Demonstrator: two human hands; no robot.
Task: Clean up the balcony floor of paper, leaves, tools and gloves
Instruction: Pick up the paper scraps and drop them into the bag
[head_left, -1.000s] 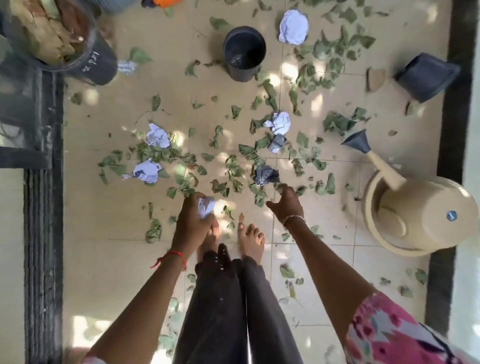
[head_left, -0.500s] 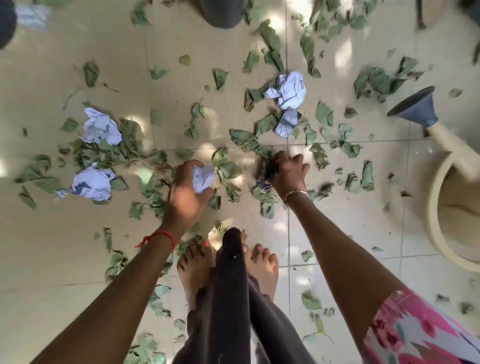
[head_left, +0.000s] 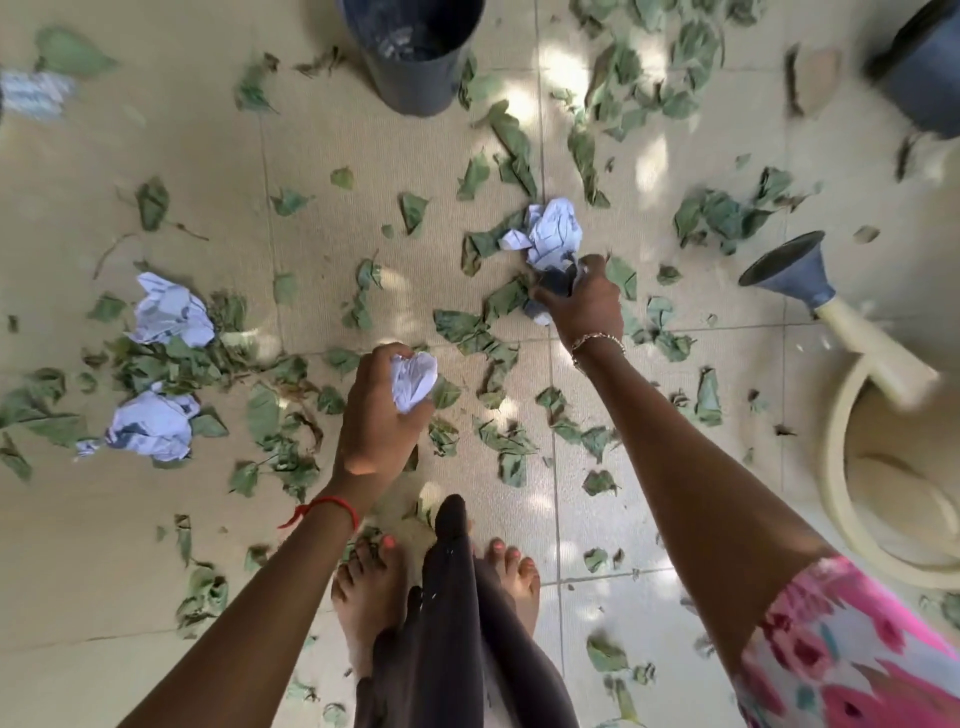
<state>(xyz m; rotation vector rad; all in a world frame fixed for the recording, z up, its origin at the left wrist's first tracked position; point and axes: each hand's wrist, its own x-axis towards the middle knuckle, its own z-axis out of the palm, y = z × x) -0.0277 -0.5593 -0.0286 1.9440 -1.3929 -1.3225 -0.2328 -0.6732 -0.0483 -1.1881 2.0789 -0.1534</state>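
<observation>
My left hand (head_left: 376, 415) is closed around a crumpled white paper ball (head_left: 413, 380) above the tiled floor. Farther out, my right hand (head_left: 582, 304) grips a dark crumpled paper (head_left: 557, 286) and touches the lower edge of a larger white paper ball (head_left: 553, 234) lying on the floor. Two more crumpled papers lie at the left: one (head_left: 169, 310) farther away, one (head_left: 153, 426) nearer. Green leaves (head_left: 498, 358) are scattered over most of the tiles.
A black pot (head_left: 415, 57) stands upright at the top centre, another dark pot (head_left: 919, 67) at the top right. A cream watering can (head_left: 883, 447) with a blue rose (head_left: 789, 270) lies at the right. My bare feet (head_left: 369, 587) stand on the tiles below my hands.
My right hand has taken up the dark paper and moved forward to the white paper ball. The left hand keeps its paper. The view has shifted forward.
</observation>
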